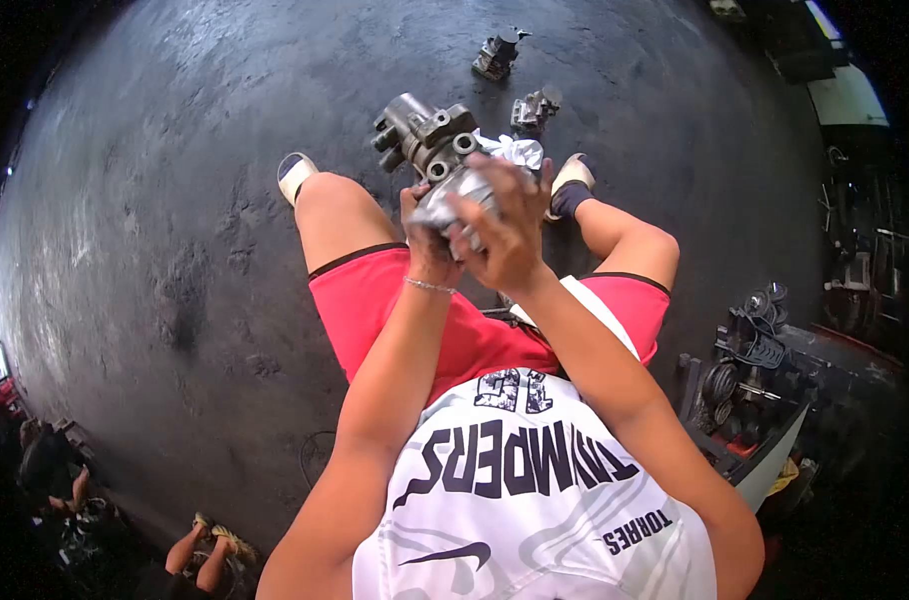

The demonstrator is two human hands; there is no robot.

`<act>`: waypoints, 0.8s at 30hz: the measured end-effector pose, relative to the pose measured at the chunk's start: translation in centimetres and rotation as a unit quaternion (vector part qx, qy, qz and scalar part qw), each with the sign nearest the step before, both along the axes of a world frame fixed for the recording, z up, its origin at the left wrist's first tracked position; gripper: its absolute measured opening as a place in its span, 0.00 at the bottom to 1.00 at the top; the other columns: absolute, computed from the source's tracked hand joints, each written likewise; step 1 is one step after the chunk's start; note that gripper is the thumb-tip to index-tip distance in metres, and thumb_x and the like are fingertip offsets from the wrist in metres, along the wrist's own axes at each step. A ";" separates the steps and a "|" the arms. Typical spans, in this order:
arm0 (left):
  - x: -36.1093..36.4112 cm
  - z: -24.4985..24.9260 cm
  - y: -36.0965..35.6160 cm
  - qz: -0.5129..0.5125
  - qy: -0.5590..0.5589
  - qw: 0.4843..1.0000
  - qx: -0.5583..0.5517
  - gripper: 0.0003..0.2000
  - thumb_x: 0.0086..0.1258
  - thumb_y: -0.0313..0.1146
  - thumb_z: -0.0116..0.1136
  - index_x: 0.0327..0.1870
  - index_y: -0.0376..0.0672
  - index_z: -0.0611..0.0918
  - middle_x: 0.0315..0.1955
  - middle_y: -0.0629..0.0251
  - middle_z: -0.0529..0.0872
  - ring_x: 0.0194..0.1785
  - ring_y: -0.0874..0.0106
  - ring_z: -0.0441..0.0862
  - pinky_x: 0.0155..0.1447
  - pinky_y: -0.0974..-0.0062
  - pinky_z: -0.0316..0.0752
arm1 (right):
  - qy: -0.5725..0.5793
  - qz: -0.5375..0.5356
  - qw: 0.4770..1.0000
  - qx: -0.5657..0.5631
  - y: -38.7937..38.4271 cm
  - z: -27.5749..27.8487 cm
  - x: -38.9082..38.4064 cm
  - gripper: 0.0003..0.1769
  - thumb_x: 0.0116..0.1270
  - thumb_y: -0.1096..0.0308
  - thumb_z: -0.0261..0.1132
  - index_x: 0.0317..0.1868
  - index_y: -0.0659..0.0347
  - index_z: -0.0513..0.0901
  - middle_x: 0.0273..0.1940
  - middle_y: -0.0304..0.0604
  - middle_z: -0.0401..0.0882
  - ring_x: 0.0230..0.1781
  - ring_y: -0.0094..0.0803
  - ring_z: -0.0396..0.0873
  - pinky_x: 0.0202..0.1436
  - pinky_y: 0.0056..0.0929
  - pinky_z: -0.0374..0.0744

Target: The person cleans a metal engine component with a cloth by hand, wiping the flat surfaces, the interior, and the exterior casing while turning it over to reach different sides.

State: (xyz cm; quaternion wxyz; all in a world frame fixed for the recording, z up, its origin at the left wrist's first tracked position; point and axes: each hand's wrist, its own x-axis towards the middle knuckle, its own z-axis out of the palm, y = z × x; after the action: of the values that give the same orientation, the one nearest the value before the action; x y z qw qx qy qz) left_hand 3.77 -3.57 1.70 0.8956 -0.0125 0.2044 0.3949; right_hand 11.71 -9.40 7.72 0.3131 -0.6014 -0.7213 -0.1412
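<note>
A grey metal machine part (425,135) with round ports and a cylindrical end is held up above the floor between my knees. My left hand (430,240) is wrapped round its lower end, with a thin bracelet at the wrist. Against the near side of the part is my right hand (505,215), its fingers bent and blurred. A white cloth (515,150) shows just beyond the fingers of my right hand; whether that hand holds it, I cannot tell.
Two more metal parts stand on the dark floor (225,200) ahead, one farther (496,57) and one nearer (535,110). Machine pieces and a rack (745,390) are at the right. Other people's legs (213,560) and a hand (80,487) show at the lower left.
</note>
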 end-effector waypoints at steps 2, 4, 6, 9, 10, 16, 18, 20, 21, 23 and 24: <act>0.7 1.0 0.0 0.001 0.059 0.998 0.009 0.25 0.60 0.48 0.39 0.49 0.37 0.75 0.43 0.55 0.81 0.44 0.61 0.80 0.52 0.66 0.75 | 0.219 -0.073 0.970 0.080 1.0 -1.2 1.2 0.13 0.63 0.63 0.54 0.42 0.63 0.75 0.52 0.50 0.71 0.58 0.45 0.65 0.63 0.45 0.58; 0.8 0.9 0.2 -0.003 0.055 0.998 0.017 0.25 0.59 0.47 0.40 0.49 0.36 0.75 0.43 0.55 0.82 0.44 0.60 0.81 0.52 0.65 0.75 | 0.307 -0.090 0.944 0.085 0.8 -3.4 1.5 0.14 0.65 0.63 0.53 0.44 0.64 0.74 0.51 0.48 0.72 0.56 0.41 0.66 0.60 0.40 0.61; 0.8 0.1 0.7 0.002 0.066 0.997 0.031 0.25 0.59 0.47 0.40 0.49 0.36 0.75 0.44 0.55 0.82 0.45 0.59 0.81 0.52 0.65 0.75 | 0.487 -0.129 0.862 0.049 0.9 -3.4 1.5 0.17 0.68 0.59 0.49 0.47 0.64 0.73 0.47 0.43 0.74 0.48 0.30 0.70 0.53 0.28 0.67; 0.7 -0.4 0.3 0.003 0.076 0.997 0.016 0.25 0.58 0.47 0.41 0.50 0.37 0.75 0.44 0.55 0.82 0.45 0.59 0.81 0.51 0.63 0.76 | 0.785 -0.116 0.609 0.000 0.9 -4.1 3.3 0.19 0.68 0.54 0.49 0.48 0.60 0.74 0.44 0.41 0.76 0.44 0.27 0.73 0.51 0.26 0.68; 0.5 -0.3 0.2 0.001 0.075 0.997 0.023 0.25 0.58 0.47 0.42 0.50 0.38 0.75 0.44 0.55 0.82 0.45 0.59 0.81 0.51 0.62 0.76 | 0.770 -0.068 0.634 -0.020 0.9 -5.0 3.9 0.24 0.67 0.49 0.49 0.47 0.62 0.75 0.44 0.42 0.76 0.45 0.33 0.74 0.50 0.29 0.70; -0.1 -0.1 -0.2 -0.007 0.090 0.995 0.031 0.24 0.56 0.47 0.46 0.50 0.40 0.76 0.42 0.57 0.82 0.42 0.61 0.82 0.47 0.64 0.78 | 0.920 0.004 0.364 -0.142 -0.5 -3.4 4.5 0.22 0.65 0.50 0.48 0.50 0.55 0.76 0.45 0.39 0.78 0.45 0.33 0.77 0.48 0.35 0.74; -0.5 -1.1 -0.1 -0.013 0.084 0.995 0.053 0.24 0.56 0.47 0.46 0.49 0.40 0.76 0.41 0.57 0.83 0.41 0.61 0.82 0.46 0.65 0.79 | 0.945 0.065 0.286 -0.146 -0.7 -3.9 4.4 0.24 0.66 0.51 0.44 0.53 0.55 0.74 0.49 0.41 0.78 0.48 0.37 0.76 0.54 0.40 0.73; -0.5 -1.4 -0.3 -0.007 0.065 0.996 0.061 0.23 0.56 0.47 0.46 0.47 0.40 0.77 0.39 0.58 0.83 0.39 0.61 0.82 0.44 0.64 0.79 | 0.951 0.079 0.271 -0.126 -1.0 -3.9 3.9 0.23 0.66 0.52 0.43 0.51 0.56 0.75 0.48 0.42 0.78 0.47 0.37 0.77 0.52 0.40 0.74; -0.4 -1.3 -0.1 -0.012 0.067 0.996 0.063 0.23 0.56 0.47 0.46 0.47 0.40 0.77 0.39 0.58 0.83 0.39 0.61 0.82 0.44 0.64 0.79 | 0.956 0.092 0.255 -0.109 -0.9 -3.6 3.9 0.23 0.66 0.53 0.43 0.49 0.56 0.76 0.47 0.42 0.79 0.46 0.37 0.78 0.50 0.40 0.75; -0.6 -1.5 0.0 -0.023 0.031 0.998 0.047 0.24 0.56 0.48 0.45 0.46 0.39 0.77 0.39 0.57 0.83 0.39 0.61 0.82 0.44 0.64 0.80 | 0.954 0.115 0.256 -0.108 -1.1 -4.5 4.2 0.24 0.66 0.54 0.41 0.52 0.57 0.75 0.50 0.44 0.77 0.50 0.39 0.76 0.56 0.41 0.72; -1.1 -1.9 0.0 -0.038 -0.030 0.998 0.043 0.22 0.56 0.45 0.45 0.44 0.38 0.77 0.39 0.56 0.83 0.40 0.60 0.82 0.48 0.62 0.78 | 0.960 0.114 0.228 -0.114 -1.4 -4.6 4.0 0.25 0.66 0.53 0.42 0.53 0.57 0.75 0.51 0.44 0.77 0.50 0.40 0.75 0.56 0.41 0.71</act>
State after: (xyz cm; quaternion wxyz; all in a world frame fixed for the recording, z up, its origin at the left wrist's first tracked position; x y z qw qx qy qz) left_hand 2.71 -3.58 -0.21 0.9155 0.0219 0.1603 0.3685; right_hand 15.71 -10.77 3.09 0.7119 -0.2264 0.0514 0.6628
